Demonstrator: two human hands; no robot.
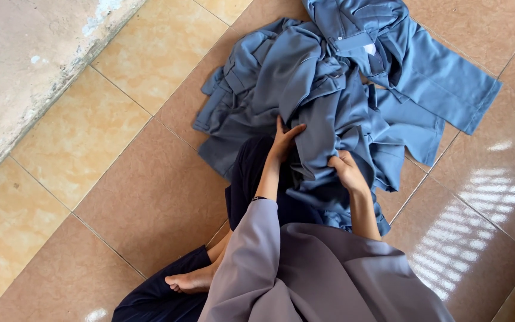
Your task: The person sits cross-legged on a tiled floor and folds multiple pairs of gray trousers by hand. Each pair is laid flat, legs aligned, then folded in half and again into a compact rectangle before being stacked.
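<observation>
Head view: we sit on the tan and brown glazed tile floor (120,197), one bare foot (191,280) tucked in. The heap of crumpled blue-grey cloth garments (323,89) lies across our lap and the tiles ahead. Our left hand (284,142) pinches a fold; our right hand (346,170) clutches bunched fabric.
</observation>
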